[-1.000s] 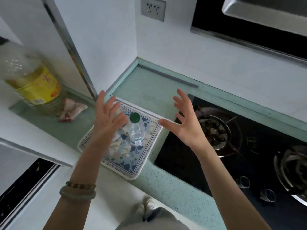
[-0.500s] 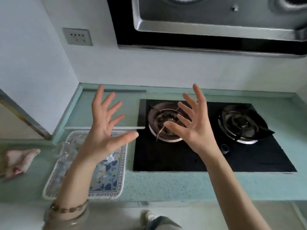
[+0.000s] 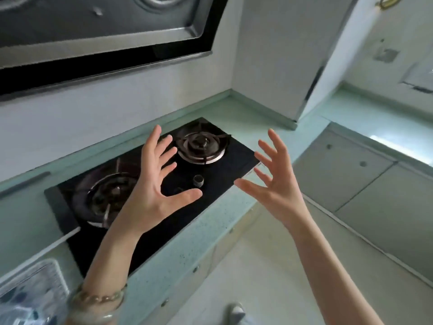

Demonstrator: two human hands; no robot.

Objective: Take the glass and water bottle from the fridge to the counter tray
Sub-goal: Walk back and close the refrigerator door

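Head view, tilted, looking down close over stove (image 3: pixel 150 184), counter (image 3: pixel 192 249)

The view has swung right along the desk (image 3: pixel 182 249). A second ago the hands flanked the water bottle standing on the tray. Now only a blurred corner of the tray (image 3: pixel 44 275) shows at the lower left, and the bottle can no longer be made out. The left hand (image 3: pixel 150 191) now hangs over the hob (image 3: pixel 222 181), the right hand (image 3: pixel 274 184) past its right edge. The wall socket, oil bottle and rag have left the picture; the desk's right corner and lower cabinet doors (image 3: pixel 351 184) have come in.
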